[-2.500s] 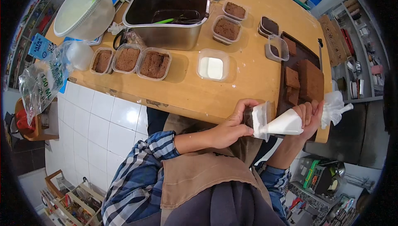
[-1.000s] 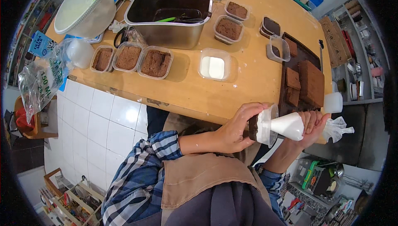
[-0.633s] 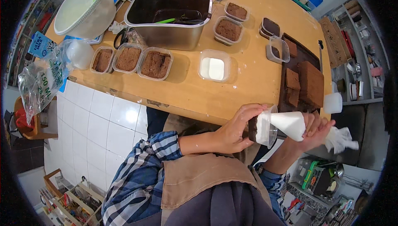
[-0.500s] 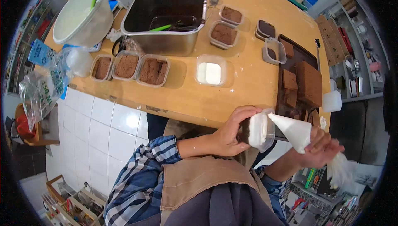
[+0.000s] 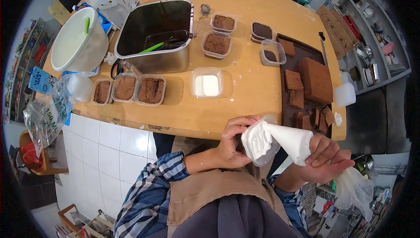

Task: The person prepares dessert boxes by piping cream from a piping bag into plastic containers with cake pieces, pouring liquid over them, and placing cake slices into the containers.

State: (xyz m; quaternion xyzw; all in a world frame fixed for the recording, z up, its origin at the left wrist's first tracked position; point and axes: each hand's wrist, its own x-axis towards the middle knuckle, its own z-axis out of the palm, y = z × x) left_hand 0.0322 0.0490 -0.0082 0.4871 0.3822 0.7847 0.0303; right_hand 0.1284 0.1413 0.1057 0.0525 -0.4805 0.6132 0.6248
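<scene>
My left hand (image 5: 232, 144) grips a clear plastic cup (image 5: 265, 157) by its side, tilted so its opening faces right. White cream (image 5: 261, 141) lies inside it in a rough layer. My right hand (image 5: 328, 159) squeezes a piping bag (image 5: 291, 142) filled with white cream, its twisted clear end hanging below my fist. The bag's tip points left and reaches over the cup's opening at the cream. Near the table's edge, a separate square cup (image 5: 207, 83) holds a smooth white layer.
Cups of brown cake (image 5: 152, 90) stand in a row at left. Further back are a deep metal pan (image 5: 164, 59) with a green-handled tool and a white bowl (image 5: 94, 41). On the right, a dark tray (image 5: 288, 115) carries a cake block (image 5: 316, 80) and cut pieces.
My left hand has turned the cup so more of its creamy inside shows, and moved slightly left. The piping bag has followed, its tip now over the cream. The whole view has shifted a little.
</scene>
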